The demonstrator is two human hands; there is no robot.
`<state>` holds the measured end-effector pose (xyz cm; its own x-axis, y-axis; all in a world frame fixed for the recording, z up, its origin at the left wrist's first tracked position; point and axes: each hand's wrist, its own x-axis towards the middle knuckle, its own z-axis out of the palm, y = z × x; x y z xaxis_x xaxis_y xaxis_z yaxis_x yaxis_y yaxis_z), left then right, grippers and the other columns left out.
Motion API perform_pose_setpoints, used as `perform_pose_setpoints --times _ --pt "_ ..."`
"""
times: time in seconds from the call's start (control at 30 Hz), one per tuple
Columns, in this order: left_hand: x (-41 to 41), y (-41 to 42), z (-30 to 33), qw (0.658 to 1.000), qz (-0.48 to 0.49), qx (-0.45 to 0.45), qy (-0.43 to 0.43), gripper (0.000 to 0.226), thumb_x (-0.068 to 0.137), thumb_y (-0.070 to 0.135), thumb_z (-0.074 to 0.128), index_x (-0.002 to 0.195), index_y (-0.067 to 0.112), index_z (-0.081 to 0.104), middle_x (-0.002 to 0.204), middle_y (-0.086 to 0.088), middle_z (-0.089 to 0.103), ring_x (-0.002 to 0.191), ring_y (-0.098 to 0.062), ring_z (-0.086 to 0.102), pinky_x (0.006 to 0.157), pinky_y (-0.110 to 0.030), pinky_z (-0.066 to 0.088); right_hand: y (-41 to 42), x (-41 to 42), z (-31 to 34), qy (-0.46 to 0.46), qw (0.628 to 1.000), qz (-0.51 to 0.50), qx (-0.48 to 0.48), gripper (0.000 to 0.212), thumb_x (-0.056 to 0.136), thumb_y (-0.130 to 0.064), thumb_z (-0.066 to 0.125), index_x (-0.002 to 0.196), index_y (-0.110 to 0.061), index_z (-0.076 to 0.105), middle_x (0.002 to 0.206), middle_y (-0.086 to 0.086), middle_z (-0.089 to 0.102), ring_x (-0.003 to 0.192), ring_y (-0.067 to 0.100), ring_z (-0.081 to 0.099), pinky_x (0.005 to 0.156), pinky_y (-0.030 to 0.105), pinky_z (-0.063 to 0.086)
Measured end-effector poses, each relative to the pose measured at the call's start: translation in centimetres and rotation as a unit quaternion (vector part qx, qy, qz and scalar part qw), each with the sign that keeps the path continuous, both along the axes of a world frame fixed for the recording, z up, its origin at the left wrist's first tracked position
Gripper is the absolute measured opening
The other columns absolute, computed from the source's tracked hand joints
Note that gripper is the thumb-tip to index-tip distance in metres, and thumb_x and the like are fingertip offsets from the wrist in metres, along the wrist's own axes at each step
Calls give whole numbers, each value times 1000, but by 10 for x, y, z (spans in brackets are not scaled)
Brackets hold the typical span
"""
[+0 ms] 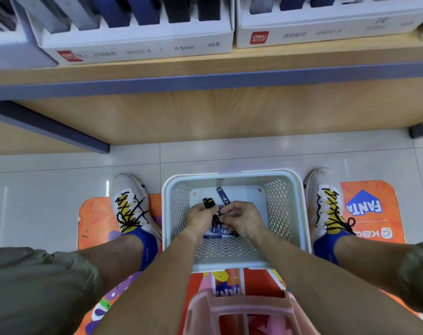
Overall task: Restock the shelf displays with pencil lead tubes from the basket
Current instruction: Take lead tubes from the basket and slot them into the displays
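**Both my hands down in the basket of lead tubes**

I look straight down at a floor of pale grey glossy tiles (48, 197), smooth and reflecting ceiling lights. A bright orange floor sticker (372, 213) with cartoon shapes and blue lettering lies under my feet. My white laced sneakers (130, 201) with yellow patches and blue socks stand either side of a white perforated plastic basket (281, 209), square with rounded corners and walls pierced by small oval holes.

Above, a light wooden shelf (205, 68) with a blue-grey front strip carries white cardboard display boxes (137, 48), each with a red logo and slots holding dark blue and black upright packs. A lower wooden shelf sits beneath it, near the floor.

Inside the basket lie slim dark blue pencil lead tubes (223, 195) with white print, flat on the bottom. My left hand (200, 217) has its fingers curled round several tubes, their black ends sticking out above my fist. My right hand (243, 218) has its fingers bent, pinching a tube beside the left hand; the two hands nearly touch.

A pink plastic stool (239, 308) edge shows between my knees.
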<state>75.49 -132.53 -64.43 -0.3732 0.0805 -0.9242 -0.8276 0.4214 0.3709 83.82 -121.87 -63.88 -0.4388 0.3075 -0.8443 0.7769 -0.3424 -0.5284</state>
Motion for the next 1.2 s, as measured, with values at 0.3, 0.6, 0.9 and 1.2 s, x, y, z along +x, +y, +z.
perform_pose_setpoints --times 0.3,0.6,0.9,1.2 --pt "-7 6 -4 997 72 11 -5 8 101 5 61 103 11 64 86 -9 70 78 -22 64 84 -40 57 13 -10 -14 -75 900 265 338 40 88 -38 76 119 -16 63 111 4 65 99 24 64 86 33 53" --pt "-12 0 -13 997 69 1 -23 10 92 15 63 99 8 67 77 -9 69 70 -23 63 79 -37 55 1 -23 -6 -72 948 187 248 19 77 -28 82 89 -21 68 85 -4 72 84 16 69 77 28 56" --pt "-6 -3 -15 995 94 14 -8 9 97 8 65 101 15 68 83 -7 75 78 -23 69 87 -39 55 -10 -6 0 -9 952 221 211 20 78 -23 80 95 -21 68 87 -9 73 84 10 69 78 25 57" --pt "-12 -7 -13 998 64 13 -25 12 96 11 57 101 12 68 67 -2 72 68 -22 65 80 -35 50 -4 -3 0 -57 785 535 307 22 88 -8 66 110 -13 63 110 7 66 100 26 64 82 32 49"
